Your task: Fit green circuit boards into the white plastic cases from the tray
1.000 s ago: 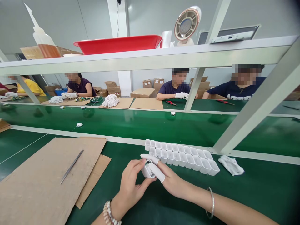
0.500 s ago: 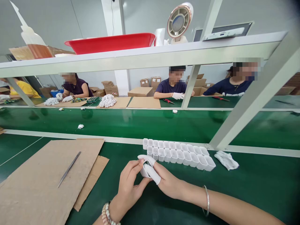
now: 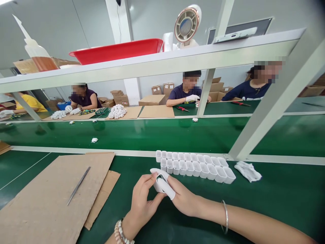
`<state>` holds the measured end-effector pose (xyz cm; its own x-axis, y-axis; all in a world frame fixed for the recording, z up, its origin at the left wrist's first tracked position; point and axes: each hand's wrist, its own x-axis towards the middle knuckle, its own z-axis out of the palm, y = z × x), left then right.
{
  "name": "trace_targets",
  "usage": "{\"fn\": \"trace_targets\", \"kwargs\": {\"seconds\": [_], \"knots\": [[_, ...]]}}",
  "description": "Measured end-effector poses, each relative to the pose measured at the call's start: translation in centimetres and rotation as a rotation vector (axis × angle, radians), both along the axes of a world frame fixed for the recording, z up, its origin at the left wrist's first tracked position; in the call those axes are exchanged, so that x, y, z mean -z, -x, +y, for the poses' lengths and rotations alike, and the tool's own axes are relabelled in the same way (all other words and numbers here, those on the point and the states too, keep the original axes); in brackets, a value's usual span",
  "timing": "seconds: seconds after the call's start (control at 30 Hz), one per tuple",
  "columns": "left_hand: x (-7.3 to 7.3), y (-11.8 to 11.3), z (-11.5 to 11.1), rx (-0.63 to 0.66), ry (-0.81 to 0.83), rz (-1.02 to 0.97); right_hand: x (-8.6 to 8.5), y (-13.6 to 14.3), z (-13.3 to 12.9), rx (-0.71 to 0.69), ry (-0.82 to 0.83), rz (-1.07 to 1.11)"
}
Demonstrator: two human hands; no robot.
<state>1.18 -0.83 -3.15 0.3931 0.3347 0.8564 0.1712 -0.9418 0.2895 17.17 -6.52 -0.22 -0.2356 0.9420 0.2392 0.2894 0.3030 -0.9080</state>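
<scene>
In the head view, both my hands meet in front of me over the green bench, closed around one small white plastic cup (image 3: 155,186). My left hand (image 3: 145,195) pinches its left side and lower edge with fingers and thumb. White finger cots cover the thumb and a finger of my right hand (image 3: 181,196), which grips the cup from the right. The thumb lies across the open mouth, so most of the inside is hidden. Just beyond, similar white cups (image 3: 189,168) stand in two rows, mouths up.
Tweezers (image 3: 78,185) lie on a cardboard sheet (image 3: 48,193) at left. A crumpled white glove (image 3: 248,171) rests right of the cups. Behind runs a green belt (image 3: 142,135) carrying small white pieces (image 3: 94,140). A slanted post (image 3: 266,101) and overhead shelf (image 3: 142,67) frame the space; co-workers sit opposite.
The view has shifted slightly. My hands keep the same grip on the cup. The small pieces on the belt have moved right, and the middle co-worker's gloved hand has risen a little.
</scene>
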Motion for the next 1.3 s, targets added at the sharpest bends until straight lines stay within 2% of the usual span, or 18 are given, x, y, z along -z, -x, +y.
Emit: {"fn": "trace_targets", "kwargs": {"seconds": [0.2,0.6,0.73,0.9,1.1,1.3], "knots": [[0.6,0.1,0.2,-0.005,-0.019,0.021,-0.1,0.0,0.3,-0.013,0.009,0.026],[0.3,0.1,0.5,0.021,0.041,-0.016,0.7,-0.3,0.7,-0.025,0.055,0.222],[0.3,0.0,0.5,0.017,0.052,-0.005,0.7,-0.3,0.7,-0.043,0.067,0.225],[0.3,0.1,0.5,-0.004,0.056,0.006,1.1,-0.4,0.9,-0.055,0.003,0.158],[0.7,0.2,0.5,-0.019,0.042,0.049,2.3,0.0,0.9,-0.056,0.122,0.260],[0.6,0.1,1.4,-0.071,0.110,0.157,4.9,0.7,1.6,0.055,0.134,0.381]]}}
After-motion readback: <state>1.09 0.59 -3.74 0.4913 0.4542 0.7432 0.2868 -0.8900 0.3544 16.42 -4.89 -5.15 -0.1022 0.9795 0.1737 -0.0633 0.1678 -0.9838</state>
